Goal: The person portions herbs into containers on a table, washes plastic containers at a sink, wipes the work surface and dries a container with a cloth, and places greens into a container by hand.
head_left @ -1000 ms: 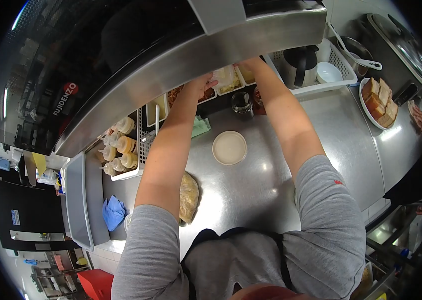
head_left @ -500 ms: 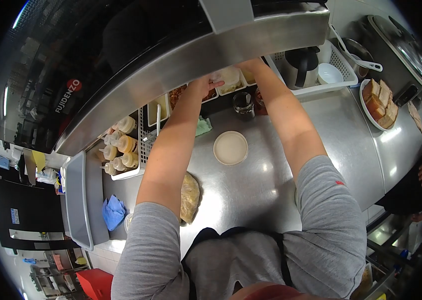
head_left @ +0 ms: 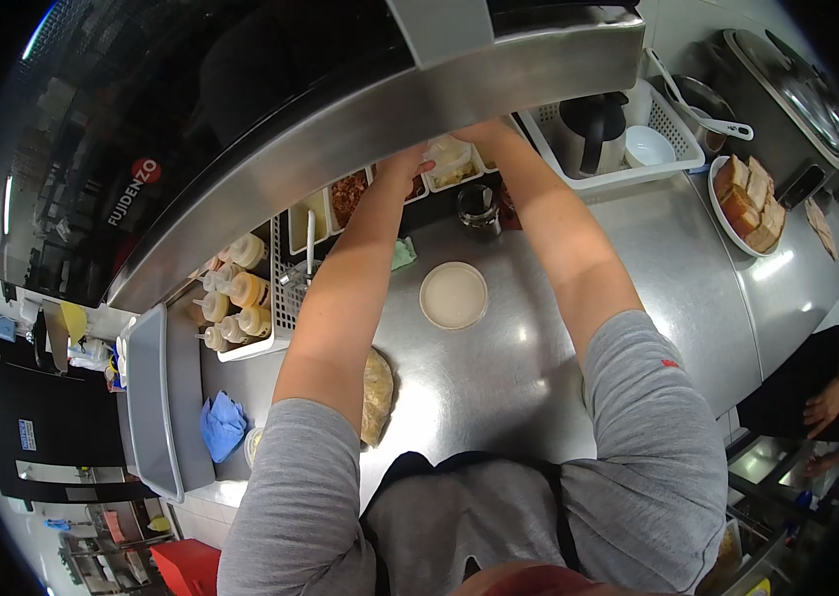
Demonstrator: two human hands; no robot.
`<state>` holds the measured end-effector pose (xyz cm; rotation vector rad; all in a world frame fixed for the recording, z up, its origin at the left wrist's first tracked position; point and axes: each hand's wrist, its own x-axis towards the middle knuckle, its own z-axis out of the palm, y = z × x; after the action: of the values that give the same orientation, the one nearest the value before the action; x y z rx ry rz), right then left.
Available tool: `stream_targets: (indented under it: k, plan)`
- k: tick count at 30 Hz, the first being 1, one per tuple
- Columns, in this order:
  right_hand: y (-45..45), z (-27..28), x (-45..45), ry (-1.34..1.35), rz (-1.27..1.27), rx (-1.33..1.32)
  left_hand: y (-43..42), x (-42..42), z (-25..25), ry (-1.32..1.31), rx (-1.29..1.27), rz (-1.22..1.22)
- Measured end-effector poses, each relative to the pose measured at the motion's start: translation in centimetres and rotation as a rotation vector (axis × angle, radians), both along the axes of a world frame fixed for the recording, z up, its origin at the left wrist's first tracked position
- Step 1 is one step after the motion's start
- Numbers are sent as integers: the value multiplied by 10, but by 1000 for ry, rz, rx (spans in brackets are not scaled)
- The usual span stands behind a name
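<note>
Under a steel ledge (head_left: 539,74), a pale tub (head_left: 448,156) sits between both hands, atop or above a food tray (head_left: 456,182); it is just right of the left hand (head_left: 402,165) – seemingly the nearer – and left of the right hand (head_left: 485,130); both grips and the tub's long axis are unclear; nearer the body, a round plate (head_left: 454,295) lies flat on the steel counter (head_left: 658,233), with bare metal around it.

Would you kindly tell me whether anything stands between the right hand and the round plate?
Yes: the dark jar stands roughly on the straight line from the right hand, up by the food tubs, to the round plate. The green cloth lies left of that line.
</note>
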<state>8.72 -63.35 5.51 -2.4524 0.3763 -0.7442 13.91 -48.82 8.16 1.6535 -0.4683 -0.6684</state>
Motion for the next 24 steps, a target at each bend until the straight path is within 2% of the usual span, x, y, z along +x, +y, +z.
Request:
stream_targets:
  k: [4,7,10,13,15,17,19,21,24]
  plan:
    - [14,16,-11,-54,-65,89,5,1,6,-56,-5,11]
    - [26,40,-24,-81,-107,-67,10,14,9,6,-25,17]
    - [44,61,-33,-126,-14,-24,24,8,20,-71,-25,-9]
    - [64,64,-32,-246,-97,-167,49,5,19,-189,-63,-64]
    - [82,65,-42,-203,-109,-505,71,8,10,-269,-100,-85]
    - [101,70,-56,-117,-63,-491,100,0,14,-350,-140,-104]
    - [127,71,-71,-29,-18,-475,146,-24,26,-376,-30,-68]
    - [163,61,-83,-432,95,-388,201,-42,26,-290,-213,-111]
    - [223,31,-96,-409,99,-391,285,-68,14,-314,-205,-88]
